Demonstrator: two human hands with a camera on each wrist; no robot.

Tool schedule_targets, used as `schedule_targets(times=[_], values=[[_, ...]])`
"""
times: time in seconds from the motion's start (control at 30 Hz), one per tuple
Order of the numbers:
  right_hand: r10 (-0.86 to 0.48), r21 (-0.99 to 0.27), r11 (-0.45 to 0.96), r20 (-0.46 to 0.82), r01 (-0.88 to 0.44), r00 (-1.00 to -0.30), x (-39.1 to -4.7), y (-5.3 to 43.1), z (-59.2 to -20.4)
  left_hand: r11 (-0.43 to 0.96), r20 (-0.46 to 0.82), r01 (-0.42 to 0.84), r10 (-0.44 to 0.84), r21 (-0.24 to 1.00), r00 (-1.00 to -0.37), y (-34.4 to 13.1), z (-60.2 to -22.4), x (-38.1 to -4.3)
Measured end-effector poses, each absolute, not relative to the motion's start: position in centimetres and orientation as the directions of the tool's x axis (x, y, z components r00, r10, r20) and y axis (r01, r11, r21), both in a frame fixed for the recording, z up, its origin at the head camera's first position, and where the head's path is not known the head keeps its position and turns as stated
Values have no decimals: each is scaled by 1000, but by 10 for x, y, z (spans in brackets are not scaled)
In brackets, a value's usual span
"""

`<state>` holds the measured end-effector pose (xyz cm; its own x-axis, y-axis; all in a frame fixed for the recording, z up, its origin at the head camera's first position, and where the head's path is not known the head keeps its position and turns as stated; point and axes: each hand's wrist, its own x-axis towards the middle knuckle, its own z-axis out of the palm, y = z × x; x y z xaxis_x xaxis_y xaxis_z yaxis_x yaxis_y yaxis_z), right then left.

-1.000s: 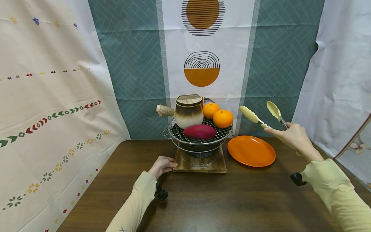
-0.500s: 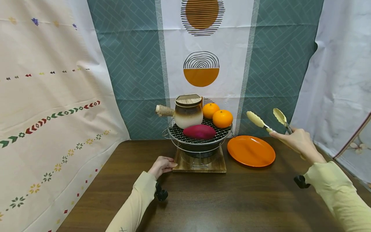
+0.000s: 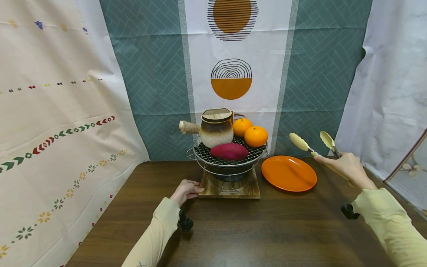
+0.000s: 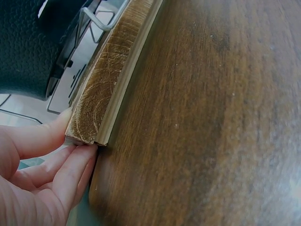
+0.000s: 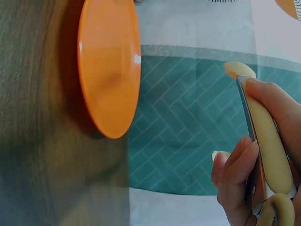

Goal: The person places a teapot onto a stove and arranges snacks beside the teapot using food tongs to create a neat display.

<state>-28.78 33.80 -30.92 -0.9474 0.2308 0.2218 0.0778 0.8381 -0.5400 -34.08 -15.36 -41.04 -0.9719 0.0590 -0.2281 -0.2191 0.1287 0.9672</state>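
My left hand [image 3: 186, 191] pinches the near left corner of a square wooden board [image 3: 207, 191]; in the left wrist view the thumb lies at its upper edge and the fingers below. On the board stands a round tabletop grill [image 3: 230, 170] with a wire mesh top. My right hand [image 3: 347, 168] grips yellow-tipped tongs [image 3: 299, 142], raised at the far right with tips spread and nothing between them. An orange oval plate [image 3: 289, 173] lies on the table below and left of the tongs. Their handles [image 5: 268, 141] fill the palm in the right wrist view.
On the mesh sit a lidded clay pot [image 3: 217, 131] with a wrapped side handle, a purple sweet potato [image 3: 229, 151] and two oranges [image 3: 255, 136]. Curtains [image 3: 156, 92] hang behind and beside the dark wooden table [image 3: 253, 237].
My right hand and the tongs have moved right and slightly down, away from the grill. The left hand stays at the board's corner, and the food and plate have not moved.
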Motion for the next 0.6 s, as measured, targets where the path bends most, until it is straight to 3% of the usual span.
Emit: schedule_targets(times=[0.6], values=[[236, -520, 842, 123, 140, -964, -288, 351, -325, 129, -221, -212, 54, 969, -974, -156, -410, -339]])
